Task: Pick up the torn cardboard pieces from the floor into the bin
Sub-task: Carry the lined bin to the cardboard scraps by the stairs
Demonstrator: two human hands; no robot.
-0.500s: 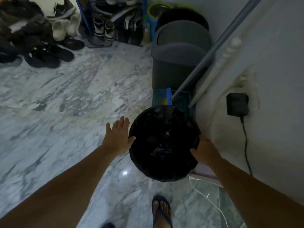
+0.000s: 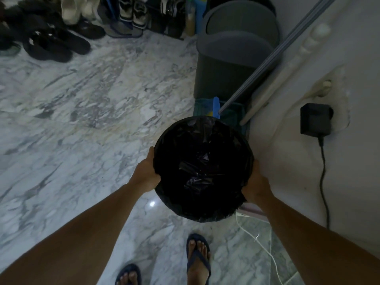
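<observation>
Half a second ago the left hand (image 2: 146,175) lay flat and spread beside the bin (image 2: 203,169), its thumb just touching the rim; now it has closed in against the bin's left side, fingers wrapped round the rim so that they pass out of sight under the edge. The right hand (image 2: 256,184) was already at the right side and stays there, its grip likewise curled round the rim with the fingers hidden behind the liner. So both grips are grasping the bin, one on each side.

The bin is round, lined with a crumpled black plastic bag (image 2: 197,177) folded over its rim, and sits between the two forearms, close to the white wall (image 2: 339,58) on the right. Its inside is too dark to tell what lies in it, and no torn cardboard shows anywhere in view.

Just beyond the bin stands a teal basket (image 2: 232,116) with a blue handle (image 2: 216,106) rising from it, and a grey pole (image 2: 273,56) and a white stick (image 2: 287,75) lean against the wall above it. Behind that stands a grey lidded bucket (image 2: 232,58). A black plug adapter (image 2: 315,119) sits in the wall, its cable (image 2: 323,177) hanging down. A thin white cord (image 2: 261,243) trails over the marble floor (image 2: 92,120). Two feet in blue flip-flops (image 2: 198,258) stand below the bin. Shoes (image 2: 51,40) are heaped at the far left.
</observation>
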